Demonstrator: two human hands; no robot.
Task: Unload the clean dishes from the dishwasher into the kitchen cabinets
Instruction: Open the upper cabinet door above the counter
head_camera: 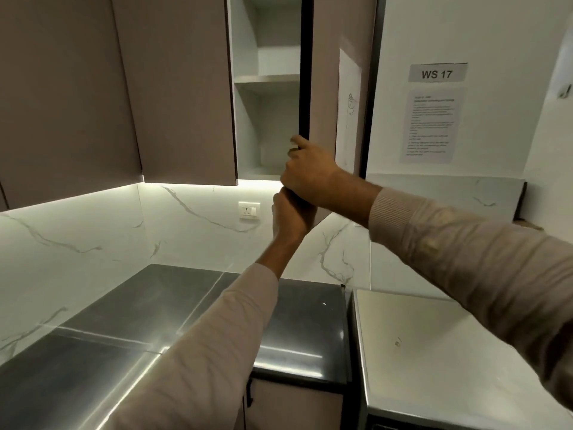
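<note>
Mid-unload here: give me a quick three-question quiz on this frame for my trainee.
1. True or false: the left hand and right hand both grip the open cabinet door.
2. The wall sign reads: A) WS 17, B) WS 71, C) WC 17.
3. Fill in: the wall socket sits on the marble backsplash, ____ the upper cabinets.

Key: 1 true; 2 A; 3 below.
</note>
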